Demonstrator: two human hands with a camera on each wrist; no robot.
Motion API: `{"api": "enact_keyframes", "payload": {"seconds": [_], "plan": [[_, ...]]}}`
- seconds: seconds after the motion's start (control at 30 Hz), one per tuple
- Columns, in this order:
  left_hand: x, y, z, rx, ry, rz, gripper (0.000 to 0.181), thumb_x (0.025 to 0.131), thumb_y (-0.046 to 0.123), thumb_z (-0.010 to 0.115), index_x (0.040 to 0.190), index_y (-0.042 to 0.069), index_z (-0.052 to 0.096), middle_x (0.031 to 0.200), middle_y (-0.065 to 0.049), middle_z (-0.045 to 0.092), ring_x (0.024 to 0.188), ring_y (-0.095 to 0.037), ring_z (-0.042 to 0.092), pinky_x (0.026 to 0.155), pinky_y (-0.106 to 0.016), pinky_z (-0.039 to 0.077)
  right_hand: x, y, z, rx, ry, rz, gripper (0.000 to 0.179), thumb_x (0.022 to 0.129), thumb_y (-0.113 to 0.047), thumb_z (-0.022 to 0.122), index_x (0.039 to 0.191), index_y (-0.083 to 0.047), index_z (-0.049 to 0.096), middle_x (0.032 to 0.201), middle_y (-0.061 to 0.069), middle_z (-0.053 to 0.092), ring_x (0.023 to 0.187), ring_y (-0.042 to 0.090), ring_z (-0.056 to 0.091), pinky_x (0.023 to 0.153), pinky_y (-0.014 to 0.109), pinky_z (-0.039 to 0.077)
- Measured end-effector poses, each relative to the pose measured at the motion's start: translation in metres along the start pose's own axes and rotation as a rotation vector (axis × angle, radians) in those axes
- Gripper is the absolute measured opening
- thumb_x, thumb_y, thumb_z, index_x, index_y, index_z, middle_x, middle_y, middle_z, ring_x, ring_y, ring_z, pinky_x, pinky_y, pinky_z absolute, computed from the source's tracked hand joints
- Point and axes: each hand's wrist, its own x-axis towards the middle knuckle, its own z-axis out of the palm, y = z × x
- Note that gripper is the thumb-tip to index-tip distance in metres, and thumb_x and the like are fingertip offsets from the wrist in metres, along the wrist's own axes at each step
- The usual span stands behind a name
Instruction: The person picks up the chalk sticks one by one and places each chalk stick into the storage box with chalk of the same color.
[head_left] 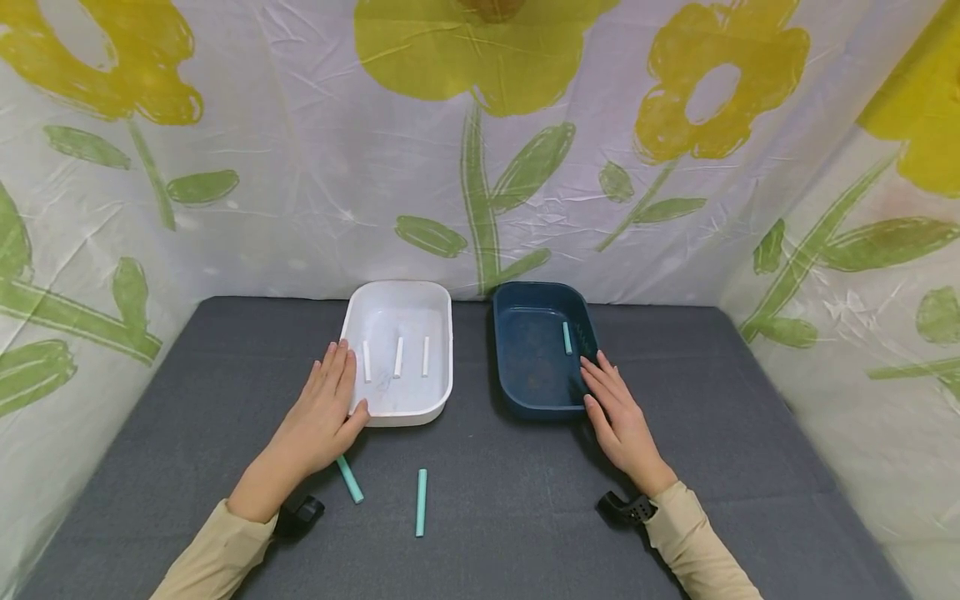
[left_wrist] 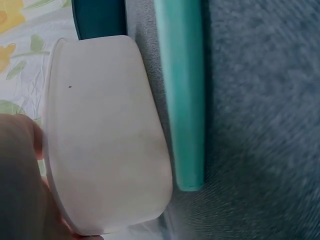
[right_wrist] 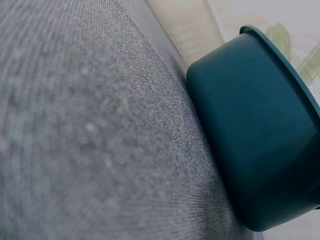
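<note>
My left hand [head_left: 318, 417] rests with extended fingers along the left rim of a white plastic tub [head_left: 402, 404]. Three white chalk sticks lie inside it, one of them the middle stick [head_left: 398, 357]. At the right side of a dark blue tub [head_left: 536, 400], my right hand [head_left: 621, 421] touches the rim with fairly straight fingers. One green chalk stick [head_left: 567, 338] lies in that tub. On the cloth are two more green sticks: one [head_left: 351, 481] partly covered by my left hand, another [head_left: 421, 502] farther right. The left wrist view shows a green stick [left_wrist: 186, 110] close up.
A dark grey cloth [head_left: 510, 517] covers the table. Behind and beside it hang white sheets [head_left: 322, 192] printed with yellow flowers. Each wrist wears a black strap, the left one [head_left: 300, 515] near the cloth. A narrow gap separates the tubs.
</note>
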Motion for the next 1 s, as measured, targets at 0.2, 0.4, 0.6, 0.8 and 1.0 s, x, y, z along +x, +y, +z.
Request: {"api": "enact_keyframes", "payload": {"seconds": [0.2,0.4,0.6,0.8,1.0], "plan": [[-0.002,0.001,-0.008,0.009,0.014,0.014,0.071,0.102,0.029,0.042,0.151,-0.016,0.015,0.162,-0.028,0.004,0.15,-0.04,0.001,0.121,-0.049,0.004,0.002,-0.001,0.001,-0.015,0.022,-0.025,0.047,0.107,-0.025,0.044,0.141,0.007,0.05,0.146,0.023,0.048,0.14,0.043,0.036,0.116,0.055,0.022],[-0.002,0.005,-0.018,0.016,0.042,0.044,0.073,0.103,0.031,0.046,0.151,-0.016,0.016,0.162,-0.029,0.005,0.15,-0.04,0.003,0.121,-0.049,0.003,0.001,-0.001,0.0,0.002,0.02,-0.021,0.044,0.106,-0.021,0.045,0.14,0.007,0.051,0.146,0.022,0.048,0.14,0.042,0.036,0.114,0.058,0.024],[-0.004,0.015,-0.024,0.023,0.05,0.093,0.075,0.103,0.034,0.048,0.154,-0.01,0.014,0.163,-0.023,0.005,0.151,-0.036,0.002,0.121,-0.047,0.002,0.001,-0.001,-0.001,0.011,0.012,-0.013,0.041,0.105,-0.015,0.046,0.138,0.009,0.052,0.146,0.022,0.048,0.141,0.041,0.035,0.115,0.056,0.023],[-0.016,0.03,-0.027,-0.041,0.085,0.183,0.078,0.102,0.032,0.054,0.157,-0.003,0.012,0.164,-0.019,0.008,0.151,-0.034,0.009,0.121,-0.046,0.008,0.0,-0.001,-0.002,0.008,-0.018,0.017,0.041,0.105,-0.013,0.046,0.14,0.008,0.051,0.149,0.019,0.046,0.142,0.039,0.033,0.117,0.053,0.021],[-0.034,0.05,-0.028,-0.126,0.044,0.219,0.083,0.1,0.035,0.058,0.159,0.005,0.007,0.166,-0.011,0.004,0.151,-0.03,0.011,0.121,-0.035,0.004,0.0,-0.002,-0.003,0.007,-0.032,0.032,0.042,0.106,-0.015,0.045,0.14,0.008,0.05,0.15,0.019,0.045,0.144,0.037,0.032,0.12,0.041,0.017]]}}
